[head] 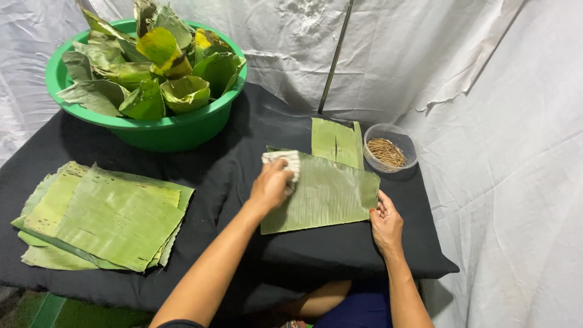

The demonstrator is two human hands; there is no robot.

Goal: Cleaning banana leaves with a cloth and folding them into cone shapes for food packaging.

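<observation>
While my left hand [271, 184] is closed around a pale folded cloth [287, 164], pressing it down on the upper left part of a banana leaf sheet [322, 197], my right hand [386, 223] lies at that sheet's lower right corner, fingers loosely bent, fingertips touching the leaf's edge. The sheet lies flat on the black-covered table [243, 130], towards its right edge and near the front. Just behind it, partly overlapped by it, is a second, smaller leaf piece [336, 141]. Beside that piece, at the table's far right corner, stands a small clear plastic bowl [404, 141] holding thin brown sticks [386, 152]. Near the table's left front edge lies a stack of cut banana leaves [106, 215], their edges unevenly layered. At the far left corner stands a big green basin [164, 130] piled with folded leaf cups [152, 73], some yellowing. White sheeting [486, 152] hangs behind and to the right of the table.
</observation>
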